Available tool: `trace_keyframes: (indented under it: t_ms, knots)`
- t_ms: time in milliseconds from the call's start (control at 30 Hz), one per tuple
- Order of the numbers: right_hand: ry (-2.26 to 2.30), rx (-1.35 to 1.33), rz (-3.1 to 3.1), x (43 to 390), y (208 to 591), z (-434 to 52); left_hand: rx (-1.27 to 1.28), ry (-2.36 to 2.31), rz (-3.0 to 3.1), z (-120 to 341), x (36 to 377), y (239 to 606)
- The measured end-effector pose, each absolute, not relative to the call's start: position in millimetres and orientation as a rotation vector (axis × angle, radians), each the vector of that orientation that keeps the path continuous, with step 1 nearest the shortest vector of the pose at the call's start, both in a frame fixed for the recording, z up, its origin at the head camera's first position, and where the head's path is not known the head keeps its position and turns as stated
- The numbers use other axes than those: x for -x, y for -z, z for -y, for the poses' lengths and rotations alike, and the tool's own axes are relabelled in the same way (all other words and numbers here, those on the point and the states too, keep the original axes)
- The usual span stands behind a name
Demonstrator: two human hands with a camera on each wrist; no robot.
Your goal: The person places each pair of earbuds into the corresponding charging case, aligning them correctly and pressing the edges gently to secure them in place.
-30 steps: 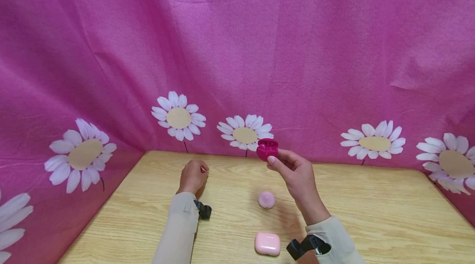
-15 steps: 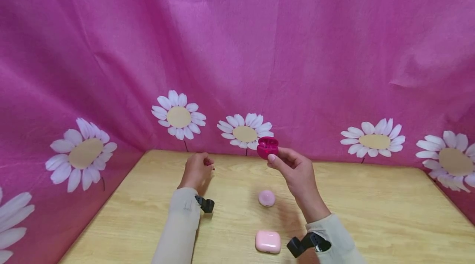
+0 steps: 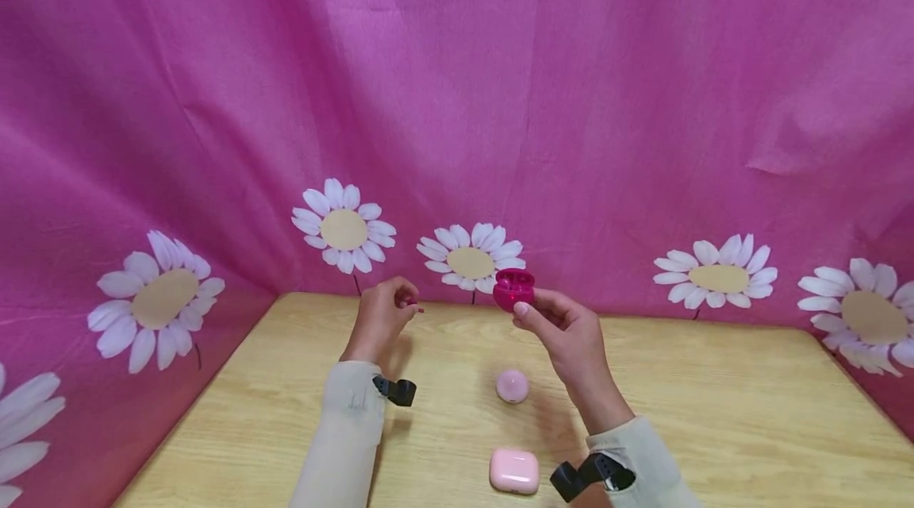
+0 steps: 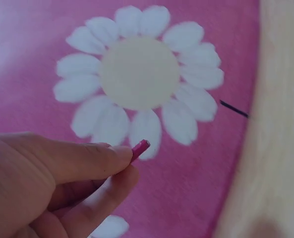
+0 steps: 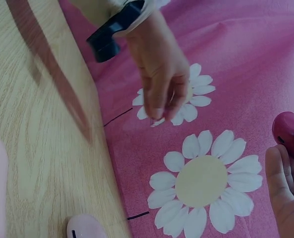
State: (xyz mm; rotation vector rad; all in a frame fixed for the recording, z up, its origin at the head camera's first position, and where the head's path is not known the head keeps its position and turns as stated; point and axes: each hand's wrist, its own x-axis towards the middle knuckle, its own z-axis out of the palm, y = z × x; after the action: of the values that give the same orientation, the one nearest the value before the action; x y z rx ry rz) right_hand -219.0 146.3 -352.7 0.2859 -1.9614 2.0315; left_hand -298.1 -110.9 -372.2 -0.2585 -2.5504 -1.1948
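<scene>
My left hand point(image 3: 378, 323) is raised over the far left part of the table. Between its thumb and index finger it pinches a magenta earbud point(image 4: 140, 149); only the stem shows, the rest being hidden by the fingers. My right hand point(image 3: 574, 345) holds up a magenta earbud charging case point(image 3: 511, 298) with its lid standing open. Part of that case point(image 5: 285, 131) also shows at the right edge of the right wrist view. A gap separates the earbud from the case.
A round pale pink case point(image 3: 512, 386) lies on the wooden table point(image 3: 286, 413), below the raised charging case. Nearer to me is a rounded rectangular pink case point(image 3: 514, 471). Magenta cloth point(image 3: 607, 111) printed with daisies hangs along the back and sides.
My left hand has lifted off the table and shifted slightly right, and the earbud stem has come into sight at its fingertips. The right hand and the charging case have barely moved.
</scene>
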Motion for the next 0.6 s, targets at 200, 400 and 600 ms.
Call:
trace_keyframes:
  t_ms: [200, 400, 600]
  knots:
    - [-2.032, -0.294, 1.952, 219, 355, -145, 0.335, 1.210, 2.465, 106, 290, 356]
    - [-2.028, -0.294, 1.960, 219, 354, -144, 0.415, 1.257, 2.357, 99, 280, 339]
    - [-2.036, -0.300, 1.954, 219, 355, -144, 0.462, 1.252, 2.316, 94, 272, 329]
